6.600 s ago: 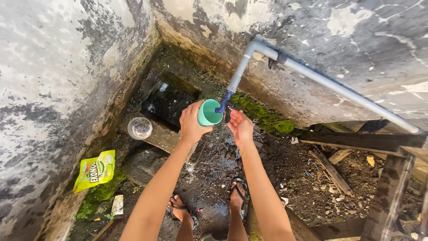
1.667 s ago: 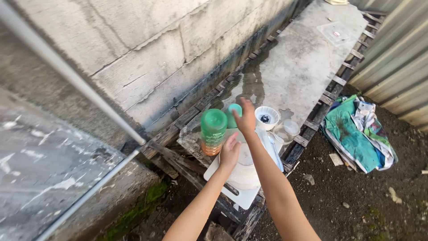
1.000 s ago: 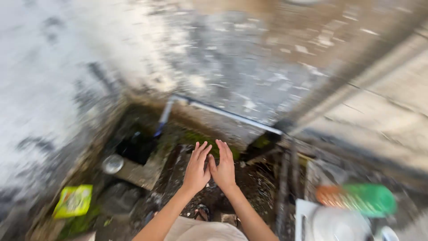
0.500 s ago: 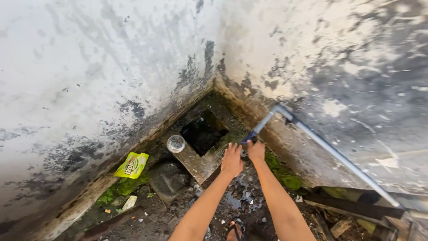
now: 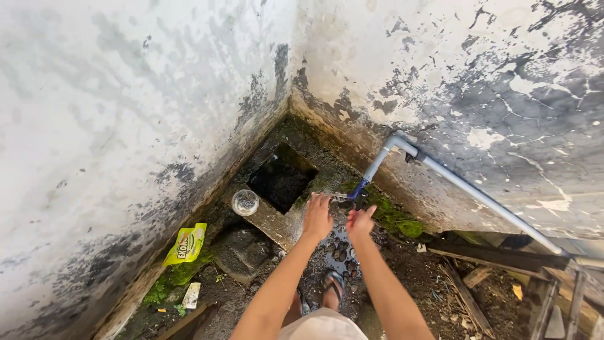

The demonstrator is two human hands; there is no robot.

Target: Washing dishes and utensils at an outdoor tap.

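Both hands open (empty) below tap.

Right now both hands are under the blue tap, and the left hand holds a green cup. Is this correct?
Not quite. In the head view the left hand holds nothing: its fingers are spread and empty. Both it and the right hand are by the blue tap.
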